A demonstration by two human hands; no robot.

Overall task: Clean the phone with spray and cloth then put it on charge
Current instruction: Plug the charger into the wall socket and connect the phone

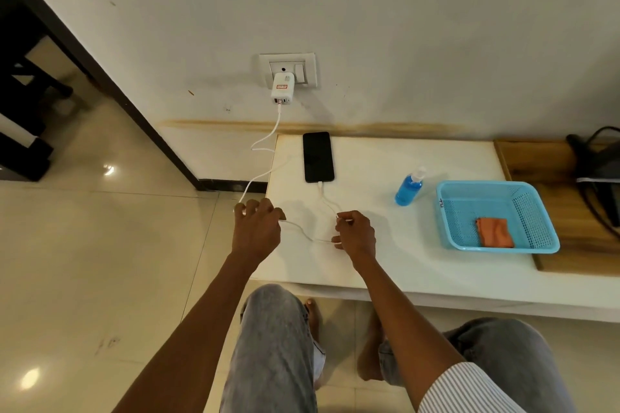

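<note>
White charging cable (302,231) runs from a white plug-in adapter (282,90) seated in the wall socket plate (288,69), drops past the edge of the white tabletop (385,261), loops across it and ends at the lower edge of a black flat-screened phone (318,156). That phone lies face up, screen dark, beyond the fingertips of both hands and near the wall, with the cable plugged into it.

Left hand (256,228): at the table's left edge, fingers curled downward over the cable where it climbs onto the top; the cable passes under the fingers and emerges from the thumb side. The hold looks loose.

Right hand (355,233): fingers narrowed, pinching the cable at two places, one strand by the fingertips farthest from the person and one by the thumb side nearest them. A slack curve of cable lies on the table between the two hands.

Beyond and to the right of the right hand's fingers stands a clear spray bottle of blue liquid (409,189), upright. Farther right sits a light blue perforated plastic basket (543,238) with a folded orange cloth (496,232) lying on its floor. The basket straddles the white top and an adjoining wooden surface (533,157).
</note>
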